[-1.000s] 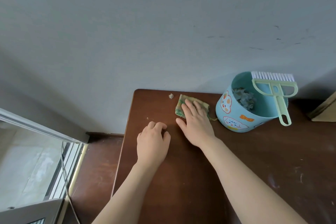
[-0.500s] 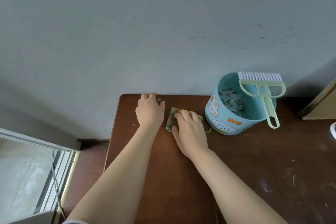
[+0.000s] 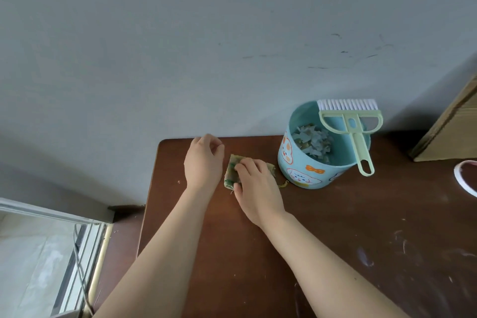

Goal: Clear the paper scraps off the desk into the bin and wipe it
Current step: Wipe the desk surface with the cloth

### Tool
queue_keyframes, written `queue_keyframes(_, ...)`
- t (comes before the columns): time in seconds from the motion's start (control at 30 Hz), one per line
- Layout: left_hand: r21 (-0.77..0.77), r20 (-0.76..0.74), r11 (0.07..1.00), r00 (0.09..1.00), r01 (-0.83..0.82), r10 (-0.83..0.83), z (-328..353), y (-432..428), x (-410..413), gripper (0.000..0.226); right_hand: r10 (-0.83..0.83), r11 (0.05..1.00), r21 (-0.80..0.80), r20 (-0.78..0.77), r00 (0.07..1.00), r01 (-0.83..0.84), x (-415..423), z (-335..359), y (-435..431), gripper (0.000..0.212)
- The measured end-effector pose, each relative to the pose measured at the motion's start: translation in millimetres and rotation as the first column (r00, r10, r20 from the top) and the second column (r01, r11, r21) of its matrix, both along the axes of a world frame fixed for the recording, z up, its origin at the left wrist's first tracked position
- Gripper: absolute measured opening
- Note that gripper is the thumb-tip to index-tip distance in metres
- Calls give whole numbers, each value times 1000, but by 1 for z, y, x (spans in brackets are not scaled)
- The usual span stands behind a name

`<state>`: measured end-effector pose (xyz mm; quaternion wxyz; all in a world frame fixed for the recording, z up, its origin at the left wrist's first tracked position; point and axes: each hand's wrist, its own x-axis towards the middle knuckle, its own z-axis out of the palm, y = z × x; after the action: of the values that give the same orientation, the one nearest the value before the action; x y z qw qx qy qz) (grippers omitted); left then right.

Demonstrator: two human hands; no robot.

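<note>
Brown table (image 3: 258,266), left of the bin (image 3: 291,162): the left hand (image 3: 204,162) has risen, fingers (image 3: 218,148) pinched, whether on a scrap is unclear; the right hand (image 3: 258,188) grips the cloth (image 3: 231,171).

The left forearm (image 3: 165,240) and right forearm (image 3: 322,253) reach forward, bare. The left hand (image 3: 204,162) is knuckles-up, fingers curled, thumb meeting forefinger; any catch is hidden. The right hand (image 3: 256,186) curls its fingers round a cloth (image 3: 229,175).

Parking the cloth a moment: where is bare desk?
Bare: near desk right of the right forearm, in front of the bin; also between the forearms. Crowded: back edge, with left hand, cloth under right hand, and bin.
</note>
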<state>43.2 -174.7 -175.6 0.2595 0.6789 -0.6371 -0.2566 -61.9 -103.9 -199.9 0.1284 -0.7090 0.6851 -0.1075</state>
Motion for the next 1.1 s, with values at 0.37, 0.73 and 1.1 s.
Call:
queue_keyframes(0.37,-204,-285,912,870,356,-403,71,34,-84,7,32,985,164,91,995,-47,-12,20,13,33)
queue_keyframes(0.73,-255,-196,898,890,359,-411,76,40,-92,13,133,956,264,2,991,-129,-19,13,12,37)
queue_keyframes(1.1,-49,-31,988,989,144,-145,38,37,-16,29,120,993,-15,-33,992,-120,-14,-17,13,53)
